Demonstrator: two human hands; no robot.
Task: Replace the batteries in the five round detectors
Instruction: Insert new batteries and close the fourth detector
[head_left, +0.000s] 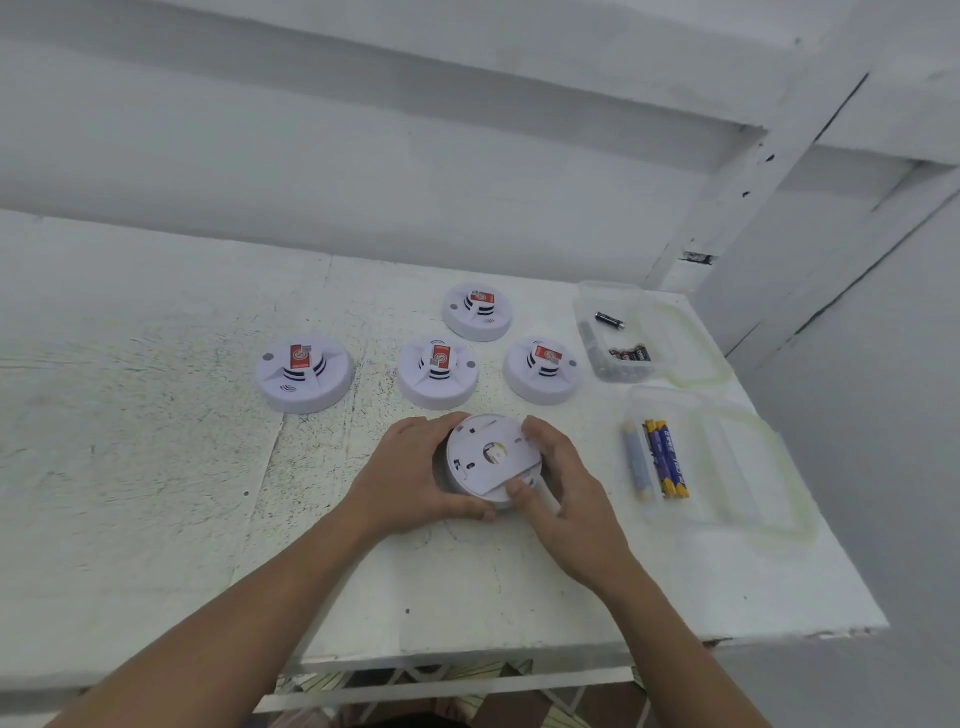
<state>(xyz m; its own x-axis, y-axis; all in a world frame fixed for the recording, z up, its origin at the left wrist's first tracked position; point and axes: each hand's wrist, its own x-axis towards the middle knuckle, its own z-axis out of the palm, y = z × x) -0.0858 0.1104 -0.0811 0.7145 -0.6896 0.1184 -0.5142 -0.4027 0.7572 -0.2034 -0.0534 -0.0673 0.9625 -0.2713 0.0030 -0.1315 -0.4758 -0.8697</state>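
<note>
Upturned detector (488, 460) in curled grip of left hand (410, 478) and right hand (569, 491), thumb seemingly on its base

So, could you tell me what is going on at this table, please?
A person is holding a white round plastic detector back-side up over the white painted table. The left hand grips its left edge. The right hand grips the right edge, thumb on the back. Four other white round detectors sit face up behind it. To the right, the nearer clear plastic tub holds blue-and-yellow batteries, and the farther clear tub holds black batteries.
</note>
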